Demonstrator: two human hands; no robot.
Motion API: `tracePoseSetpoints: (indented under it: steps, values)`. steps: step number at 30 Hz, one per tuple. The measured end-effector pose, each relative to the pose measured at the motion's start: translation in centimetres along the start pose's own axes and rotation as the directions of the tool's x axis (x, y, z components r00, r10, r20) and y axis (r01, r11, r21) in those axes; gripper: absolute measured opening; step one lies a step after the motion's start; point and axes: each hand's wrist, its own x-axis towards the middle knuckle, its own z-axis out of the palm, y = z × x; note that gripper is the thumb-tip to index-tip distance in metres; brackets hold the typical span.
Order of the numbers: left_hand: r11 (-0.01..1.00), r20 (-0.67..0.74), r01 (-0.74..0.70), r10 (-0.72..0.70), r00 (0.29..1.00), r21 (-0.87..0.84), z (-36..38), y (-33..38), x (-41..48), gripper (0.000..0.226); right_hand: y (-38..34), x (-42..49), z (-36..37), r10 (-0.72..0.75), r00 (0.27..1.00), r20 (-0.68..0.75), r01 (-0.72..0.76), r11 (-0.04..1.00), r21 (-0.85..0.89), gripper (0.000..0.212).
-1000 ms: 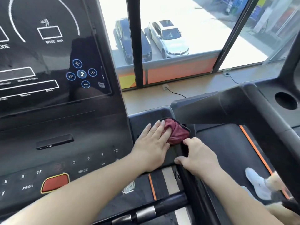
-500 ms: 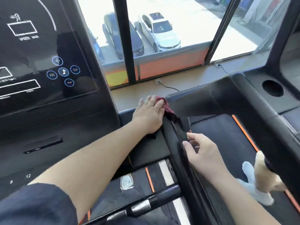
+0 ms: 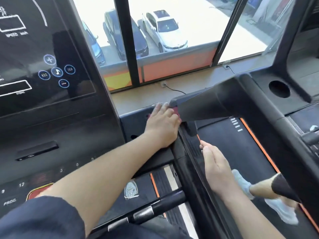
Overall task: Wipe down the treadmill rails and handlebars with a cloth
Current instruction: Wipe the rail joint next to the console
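Observation:
My left hand [image 3: 162, 125] lies flat on the black front cover of the treadmill and presses a dark red cloth [image 3: 176, 110] under its fingers; only a small edge of the cloth shows beside the grey upright [image 3: 203, 106]. My right hand [image 3: 215, 163] rests with fingers together on the black side rail [image 3: 191, 152], holding nothing. A black handlebar with metal sensor plates [image 3: 143, 213] runs low in front of me.
The left treadmill's dark console [image 3: 43, 75] fills the left side. To the right lies the neighbouring belt [image 3: 241, 144] with an orange stripe, where my feet in pale socks [image 3: 241, 183] stand. A thick grey arm rail [image 3: 269, 121] crosses the right. Windows lie ahead.
My left hand has pushed the cloth forward along the cover to the foot of the upright, so the cloth is now mostly hidden. My right hand slid a little forward on the side rail.

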Motion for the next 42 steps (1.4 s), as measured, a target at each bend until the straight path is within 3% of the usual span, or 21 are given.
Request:
tracePoseSetpoints:
  steps: [1,3,5,7,9,11,14,16,18,20,21,25,27,29,32,35,38,42]
  values:
    - [0.992,0.009,-0.128,0.128,0.992,-0.009,0.5,1.7,-1.7,0.042,0.2,0.0,-0.1,0.005,1.0,0.002,-0.005,1.0,0.002,0.041]
    - [0.894,0.007,-0.431,0.435,0.901,-0.12,1.4,3.5,-6.0,0.035,0.6,0.1,-0.3,-0.003,1.0,-0.014,0.003,1.0,0.005,0.043]
    - [0.819,-0.002,-0.544,0.553,0.833,-0.182,1.7,1.9,-6.9,0.035,0.8,0.1,-0.3,-0.009,1.0,-0.023,0.009,1.0,0.017,0.049]
    - [0.889,-0.055,-0.429,0.425,0.903,-0.163,1.8,-0.4,-4.9,0.04,0.9,0.1,-0.2,-0.003,1.0,-0.018,0.003,1.0,0.029,0.043]
    - [0.979,-0.054,-0.127,0.12,0.991,-0.156,1.5,-1.0,-3.5,0.044,0.6,0.2,0.1,-0.026,0.999,-0.027,0.026,1.0,0.011,0.04]
    - [0.987,-0.048,0.024,-0.033,0.998,-0.162,1.6,1.4,-4.4,0.049,0.1,0.3,0.5,-0.047,0.999,-0.026,0.047,0.999,0.003,0.039]
    - [0.933,0.006,-0.235,0.246,0.969,-0.274,2.3,5.0,-8.5,0.055,0.2,0.9,1.3,-0.028,1.0,-0.004,0.028,0.999,0.021,0.032]
    - [0.835,0.049,-0.256,0.319,0.947,-0.488,1.6,4.7,-9.3,0.053,1.0,1.4,1.6,0.063,0.998,-0.006,-0.062,0.996,0.067,0.034]
    - [0.747,-0.053,-0.173,0.181,0.982,-0.642,0.5,3.5,-9.1,0.038,1.8,1.4,1.8,0.16,0.986,-0.041,-0.156,0.984,0.085,0.03]
    - [0.779,-0.232,-0.107,-0.05,0.971,-0.618,-0.3,2.8,-9.1,0.02,2.2,1.3,2.0,0.179,0.983,-0.037,-0.175,0.981,0.089,0.019]
    - [0.806,-0.235,-0.051,-0.11,0.966,-0.59,-0.5,3.0,-9.3,0.016,2.1,1.3,2.1,0.207,0.978,-0.015,-0.204,0.974,0.098,0.021]
    - [0.824,0.058,0.169,-0.164,0.985,-0.54,-0.1,5.6,-11.0,0.025,1.4,1.5,1.6,0.391,0.906,0.162,-0.408,0.909,0.086,0.047]
    - [0.781,0.099,0.232,-0.215,0.972,-0.58,0.1,6.0,-11.8,0.03,1.0,1.1,1.0,0.377,0.899,0.223,-0.407,0.906,0.113,0.042]
    - [0.726,0.173,0.287,-0.23,0.958,-0.625,-0.1,6.1,-12.5,0.037,0.5,0.5,0.6,0.294,0.942,0.161,-0.32,0.932,0.171,0.027]
    - [0.64,0.341,0.39,-0.207,0.917,-0.662,-1.2,5.4,-12.6,0.047,-1.1,-0.3,0.1,0.165,0.986,0.0,-0.161,0.966,0.204,0.014]
    - [0.491,0.445,0.43,-0.092,0.891,-0.758,-3.2,4.5,-12.3,0.047,-3.3,-1.3,-0.7,0.046,0.997,0.069,-0.063,0.959,0.277,0.016]
    - [0.197,0.433,0.416,0.049,0.9,-0.888,-5.4,3.9,-12.2,0.026,-5.8,-2.4,-2.4,-0.061,0.979,0.193,-0.013,0.932,0.362,0.016]
    - [-0.187,0.327,0.348,0.138,0.935,-0.919,-6.4,3.8,-12.2,0.057,-8.4,-3.5,-4.9,-0.132,0.937,0.322,-0.046,0.87,0.491,0.019]
